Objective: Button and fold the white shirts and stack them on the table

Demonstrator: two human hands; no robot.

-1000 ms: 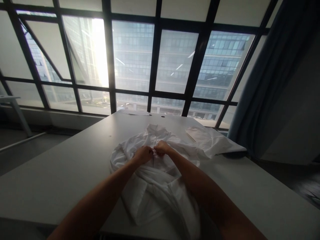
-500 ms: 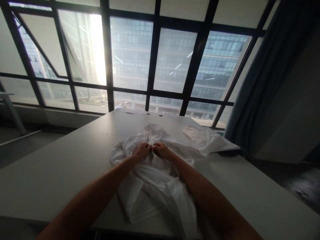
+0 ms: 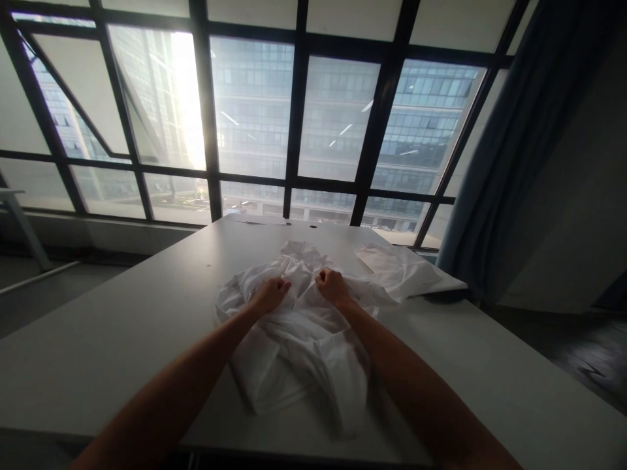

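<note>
A crumpled white shirt (image 3: 298, 346) lies on the table in front of me, its collar end (image 3: 298, 249) pointing toward the window. My left hand (image 3: 272, 292) is closed on the cloth at the left side of the front, below the collar. Opposite it, my right hand (image 3: 333, 286) grips the cloth on the right side. Between the two hands the front spreads apart in folds. One sleeve stretches out to the right; the lower part bunches toward me.
The white table (image 3: 161, 313) reaches to a large dark-framed window (image 3: 333, 117). Flat white paper or cloth (image 3: 257, 220) lies at its far edge. A blue curtain (image 3: 494, 156) hangs at the right. Another table's leg (image 3: 27, 228) stands at the left.
My hands were together at the middle of the shirt front. Now they are apart, left hand to the left and right hand to the right, with the cloth drawn open between them.
</note>
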